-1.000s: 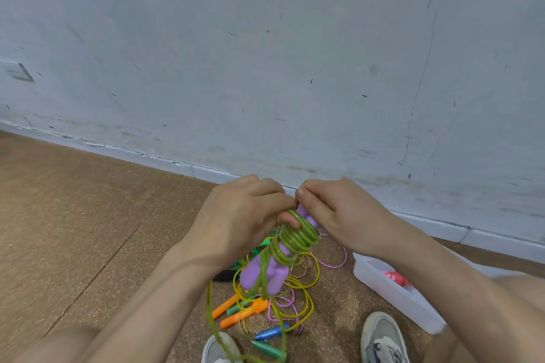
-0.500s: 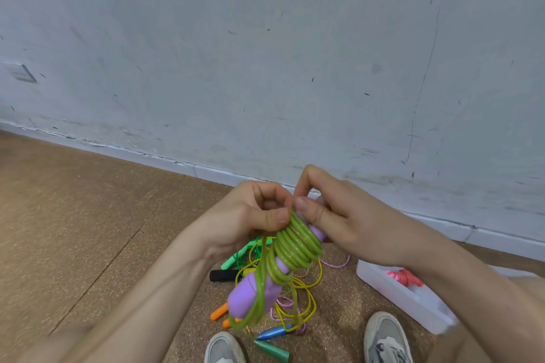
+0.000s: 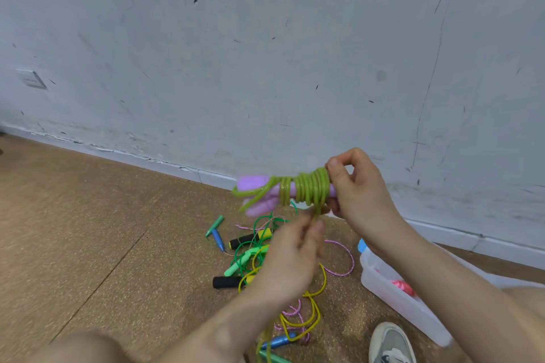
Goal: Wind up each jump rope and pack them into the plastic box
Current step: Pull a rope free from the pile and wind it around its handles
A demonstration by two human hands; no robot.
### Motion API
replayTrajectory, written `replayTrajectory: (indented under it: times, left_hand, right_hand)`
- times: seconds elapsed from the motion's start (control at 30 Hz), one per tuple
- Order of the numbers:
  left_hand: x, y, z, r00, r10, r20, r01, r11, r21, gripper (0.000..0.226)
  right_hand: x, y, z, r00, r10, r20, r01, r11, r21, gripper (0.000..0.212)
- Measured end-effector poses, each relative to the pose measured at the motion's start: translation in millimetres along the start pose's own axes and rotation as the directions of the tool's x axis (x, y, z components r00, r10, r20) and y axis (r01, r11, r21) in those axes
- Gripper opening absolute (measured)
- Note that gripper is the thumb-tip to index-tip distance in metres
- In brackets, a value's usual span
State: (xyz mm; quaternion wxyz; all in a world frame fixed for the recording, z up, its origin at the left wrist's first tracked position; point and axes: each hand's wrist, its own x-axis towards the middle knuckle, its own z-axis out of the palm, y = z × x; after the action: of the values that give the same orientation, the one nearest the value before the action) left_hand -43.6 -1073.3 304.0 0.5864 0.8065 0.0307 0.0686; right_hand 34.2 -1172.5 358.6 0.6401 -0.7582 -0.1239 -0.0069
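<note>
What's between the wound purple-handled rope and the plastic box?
Nothing visible. The right hand holds the wound rope up left of the open plastic box; only its own forearm crosses that gap. The unwound tail hangs loose.

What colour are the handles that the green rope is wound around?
Light purple handles under the green rope; head view shows them best.

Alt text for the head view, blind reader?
The right hand grips two purple handles wound with green rope, held sideways, while the left hand pinches the rope's tail below. Other jump ropes lie tangled on the floor beside a plastic box.
</note>
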Motion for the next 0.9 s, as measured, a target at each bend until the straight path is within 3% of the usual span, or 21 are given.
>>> replayTrajectory:
  times: [0.03,0.07,0.1,0.17,0.2,0.33,0.43,0.53,0.63,0.7,0.8,0.9]
  left_hand:
    - [-4.3,-1.2,3.3,0.996,0.067,0.064,-0.086,0.926,0.367,0.015]
    - [-8.1,1.2,3.0,0.99,0.1,0.097,-0.139,0.752,0.645,0.024]
    - [-10.0,6.5,-1.3,0.982,0.153,0.114,-0.182,0.572,0.799,0.031]
    - [-11.7,18.4,-11.6,0.956,0.201,0.214,-0.263,0.264,0.928,0.035]
    - [-11.0,22.7,-16.0,0.943,0.246,0.226,-0.275,0.183,0.944,0.035]
    - [-9.1,33.3,-34.9,0.892,0.357,0.277,-0.337,0.117,0.934,0.032]
    - [-5.4,36.2,-52.0,0.852,0.441,0.283,-0.377,0.14,0.916,0.025]
    - [2.2,38.0,-71.4,0.86,0.425,0.283,-0.403,0.222,0.888,0.039]
    - [8.1,38.7,-84.1,0.879,0.377,0.291,-0.426,0.349,0.835,0.043]
    - [10.7,38.9,-89.4,0.915,0.306,0.264,-0.394,0.527,0.753,0.042]
    - [11.6,40.3,-90.9,0.949,0.223,0.224,-0.309,0.802,0.51,0.024]
    - [8.3,43.9,-86.2,0.975,0.142,0.172,-0.189,0.934,0.302,0.015]
  right_hand:
    - [4.9,6.7,-1.8,0.998,-0.032,-0.045,0.028,0.995,-0.096,0.019]
    - [7.8,11.3,-4.0,0.996,-0.048,-0.071,0.036,0.985,-0.166,0.018]
    - [9.5,14.2,-6.3,0.996,-0.052,-0.075,0.034,0.973,-0.228,0.017]
    - [8.4,16.0,-8.7,0.996,-0.084,-0.034,0.066,0.929,-0.365,0.015]
    - [6.6,15.2,-8.5,0.994,-0.111,-0.006,0.098,0.9,-0.425,0.015]
    - [2.1,8.8,-9.2,0.974,-0.209,0.086,0.217,0.758,-0.615,0.012]
    - [0.0,7.9,-11.9,0.95,-0.244,0.197,0.309,0.614,-0.727,0.015]
    - [-4.2,5.8,-10.5,0.919,-0.236,0.316,0.394,0.551,-0.736,0.016]
    - [-3.4,-0.7,-14.5,0.887,-0.246,0.392,0.457,0.596,-0.66,0.014]
    - [-4.4,-6.3,-17.8,0.853,-0.26,0.452,0.501,0.653,-0.569,0.011]
    - [-9.4,-16.4,-21.9,0.8,-0.226,0.556,0.512,0.741,-0.434,0.014]
    - [-10.5,-25.7,-28.8,0.764,-0.176,0.621,0.456,0.828,-0.327,0.017]
